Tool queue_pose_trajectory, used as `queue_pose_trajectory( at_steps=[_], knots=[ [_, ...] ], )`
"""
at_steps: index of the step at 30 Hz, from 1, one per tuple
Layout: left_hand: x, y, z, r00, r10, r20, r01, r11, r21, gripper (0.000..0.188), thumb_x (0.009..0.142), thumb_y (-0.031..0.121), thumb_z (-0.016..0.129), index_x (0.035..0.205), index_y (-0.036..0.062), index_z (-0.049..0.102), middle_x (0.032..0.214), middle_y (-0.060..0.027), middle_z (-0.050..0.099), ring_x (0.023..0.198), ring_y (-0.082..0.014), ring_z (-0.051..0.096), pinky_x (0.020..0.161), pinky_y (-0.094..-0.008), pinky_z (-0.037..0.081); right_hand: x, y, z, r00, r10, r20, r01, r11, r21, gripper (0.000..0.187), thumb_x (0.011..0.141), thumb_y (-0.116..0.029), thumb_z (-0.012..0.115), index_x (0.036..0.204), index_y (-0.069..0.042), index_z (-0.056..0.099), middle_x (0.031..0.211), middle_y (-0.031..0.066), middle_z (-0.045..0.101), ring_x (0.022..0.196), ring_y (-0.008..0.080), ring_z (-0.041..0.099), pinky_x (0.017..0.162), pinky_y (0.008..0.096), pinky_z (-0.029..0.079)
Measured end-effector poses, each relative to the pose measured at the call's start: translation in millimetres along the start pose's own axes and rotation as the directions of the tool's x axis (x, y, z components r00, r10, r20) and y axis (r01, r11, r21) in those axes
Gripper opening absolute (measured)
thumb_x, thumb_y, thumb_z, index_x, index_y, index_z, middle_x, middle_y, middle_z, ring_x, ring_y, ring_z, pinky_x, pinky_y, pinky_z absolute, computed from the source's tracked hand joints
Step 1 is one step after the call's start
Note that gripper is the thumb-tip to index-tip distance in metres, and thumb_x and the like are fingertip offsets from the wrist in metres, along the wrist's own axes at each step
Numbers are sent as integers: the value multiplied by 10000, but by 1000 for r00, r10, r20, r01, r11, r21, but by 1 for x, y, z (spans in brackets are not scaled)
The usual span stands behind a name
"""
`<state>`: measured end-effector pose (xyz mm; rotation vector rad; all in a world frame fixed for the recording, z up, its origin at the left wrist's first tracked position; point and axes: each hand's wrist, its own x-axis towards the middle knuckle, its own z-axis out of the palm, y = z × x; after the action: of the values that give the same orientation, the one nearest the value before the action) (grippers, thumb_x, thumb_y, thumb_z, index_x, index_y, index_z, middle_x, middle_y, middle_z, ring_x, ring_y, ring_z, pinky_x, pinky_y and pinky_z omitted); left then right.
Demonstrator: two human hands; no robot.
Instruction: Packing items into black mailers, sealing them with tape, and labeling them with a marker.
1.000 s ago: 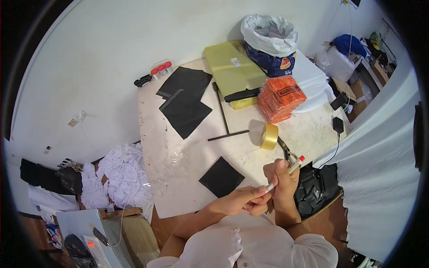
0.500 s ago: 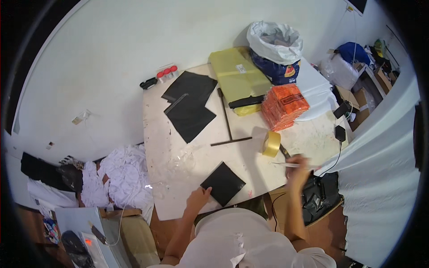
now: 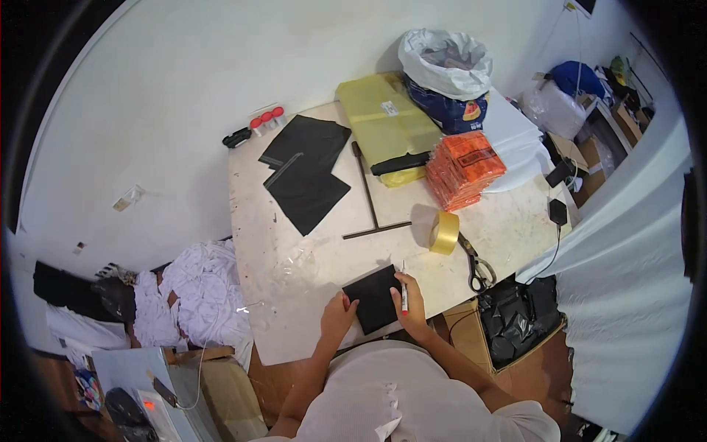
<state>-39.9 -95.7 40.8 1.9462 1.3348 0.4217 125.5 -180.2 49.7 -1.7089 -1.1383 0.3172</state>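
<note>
A black, flat, squarish packet [image 3: 374,296] lies at the table's near edge, turned slightly. My left hand [image 3: 338,318] pinches its left edge between thumb and fingers. My right hand [image 3: 414,308] is at its right edge, the thumb over the top. In that same hand is a slim white pen [image 3: 404,293] with a red end, pointing up and away from me. The fingertips under the packet are hidden. To the right of my hands lie black-handled scissors [image 3: 475,267], beside a roll of yellowish tape [image 3: 444,233].
Black sheets [image 3: 309,195] overlap at the table's far left. A dark T-shaped bar [image 3: 368,191] lies mid-table. Beyond it are a stack of orange packets [image 3: 465,169], a yellow package [image 3: 375,121] and a bulging sack [image 3: 447,70]. An open box of black packets [image 3: 519,320] sits below right.
My right hand has come left from beside the scissors, bringing the pen, and now grips the packet's right edge. The packet has turned and both hands are on it.
</note>
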Motion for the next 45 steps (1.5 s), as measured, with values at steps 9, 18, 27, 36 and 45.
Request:
queue_pose_trajectory(
  at_steps=[9, 18, 27, 36, 45],
  knots=[
    [-3, -21, 13, 983, -53, -173, -7, 944, -329, 247, 788, 177, 658, 749, 19, 472, 623, -100, 497, 574, -230, 492, 556, -324, 417, -9, 4, -11, 998, 35, -48, -31, 996, 78, 218, 855, -26, 537, 1069, -16, 495, 937, 127, 535, 834, 207, 536, 777, 291, 430],
    [-6, 6, 1, 980, -195, 43, 194, 877, -439, 316, 804, 235, 669, 722, 46, 429, 606, -28, 414, 548, -124, 383, 512, -265, 363, 0, 1, -15, 993, 105, -49, -98, 987, 130, 164, 879, -77, 517, 1033, -21, 518, 829, 98, 526, 743, 155, 508, 699, 253, 415],
    [4, -28, 13, 991, -116, -65, 95, 959, -267, 366, 859, 385, 569, 758, 52, 460, 539, -75, 483, 479, -211, 492, 489, -325, 390, 6, -4, -7, 963, 266, -41, -226, 880, 417, 225, 937, -206, 446, 1070, -37, 511, 956, 94, 538, 789, 153, 544, 745, 272, 438],
    [4, -11, 12, 990, -38, -137, 21, 992, -126, 378, 839, 413, 589, 754, 68, 463, 532, -69, 491, 476, -216, 509, 483, -316, 405, 9, 4, -4, 911, 277, 306, -407, 729, 550, 225, 918, -180, 488, 1055, -10, 542, 935, 49, 577, 827, 99, 531, 764, 223, 428],
    [0, -12, 14, 993, 2, -117, -13, 996, -92, 394, 773, 412, 669, 766, 75, 466, 560, -61, 500, 489, -212, 515, 487, -310, 413, 23, -1, -4, 888, 321, 329, -459, 598, 657, 136, 890, -98, 485, 961, -9, 558, 822, 49, 567, 763, 106, 531, 727, 228, 426]
  ],
)
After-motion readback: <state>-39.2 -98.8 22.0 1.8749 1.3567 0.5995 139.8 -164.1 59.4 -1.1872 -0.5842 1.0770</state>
